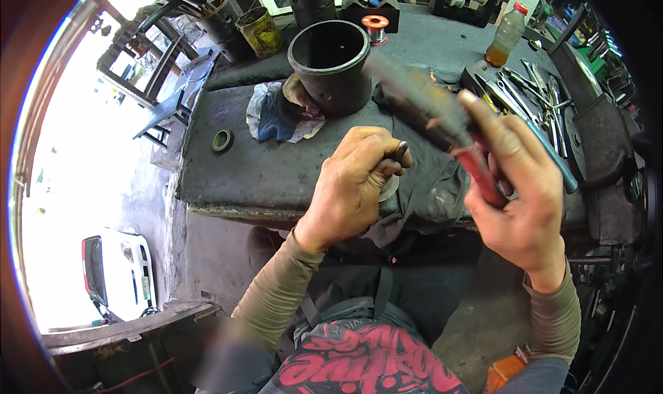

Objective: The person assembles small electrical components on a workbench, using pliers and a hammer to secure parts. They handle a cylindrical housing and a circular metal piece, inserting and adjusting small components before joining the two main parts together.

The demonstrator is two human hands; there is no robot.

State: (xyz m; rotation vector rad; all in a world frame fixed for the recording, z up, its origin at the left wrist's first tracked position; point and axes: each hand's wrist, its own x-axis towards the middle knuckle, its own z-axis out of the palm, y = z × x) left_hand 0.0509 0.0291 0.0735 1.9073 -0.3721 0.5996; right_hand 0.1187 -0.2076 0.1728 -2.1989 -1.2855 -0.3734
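My left hand (352, 180) is closed in a fist above the bench's front edge. From it pokes the tip of a short dark rod (401, 149); the rest of that rod is covered by my fingers. Just under the fist shows part of a pale round piece (389, 187). My right hand (521, 187) is wrapped round a tool with a red handle (480, 176). That tool's long dark body (428, 104) is raised over the bench, smeared by motion, so its kind is unclear. A dark cloth (435, 183) lies beneath it.
On the dark workbench (242, 169) stand a thick metal cylinder (331, 93), a crumpled rag (280, 114) and a small ring (222, 140). Pliers and wrenches (542, 97) lie at right by a bottle (507, 35). A wire spool (375, 29) sits behind.
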